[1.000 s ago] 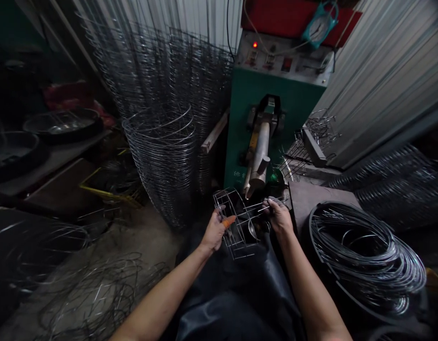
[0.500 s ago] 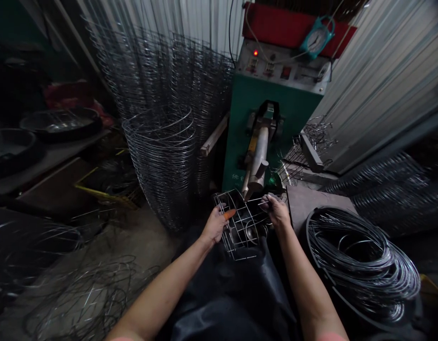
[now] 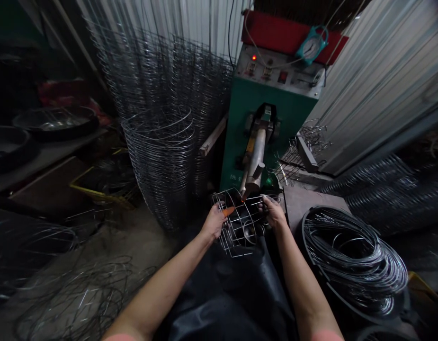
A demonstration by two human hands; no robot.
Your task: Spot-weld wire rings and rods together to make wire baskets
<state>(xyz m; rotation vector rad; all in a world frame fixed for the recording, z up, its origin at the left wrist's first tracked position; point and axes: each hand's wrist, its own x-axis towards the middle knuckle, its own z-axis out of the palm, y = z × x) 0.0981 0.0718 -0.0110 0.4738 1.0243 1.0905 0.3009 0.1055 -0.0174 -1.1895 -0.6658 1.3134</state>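
Note:
A small wire grid basket (image 3: 239, 226) is in front of the green machine (image 3: 272, 94), below its metal electrode arm (image 3: 256, 158). My left hand (image 3: 215, 220) is closed on the left side of the basket, an orange cover on its thumb. Thin wires (image 3: 256, 201) are pinched in my right hand (image 3: 272, 210), and they reach toward the basket's top edge. A small orange glow shows at the electrode tip (image 3: 243, 198), where wire and basket meet.
Tall stacks of wire rings (image 3: 162, 161) stand at the left of the machine. A tub of coiled wire (image 3: 357, 260) is at my right. Loose wire (image 3: 84, 298) lies on the floor at left, near a yellow-rimmed crate (image 3: 101, 192).
An orange glow has appeared at the electrode tip. The view has shifted slightly; both hands keep their holds, and my right hand is a little closer to the tip.

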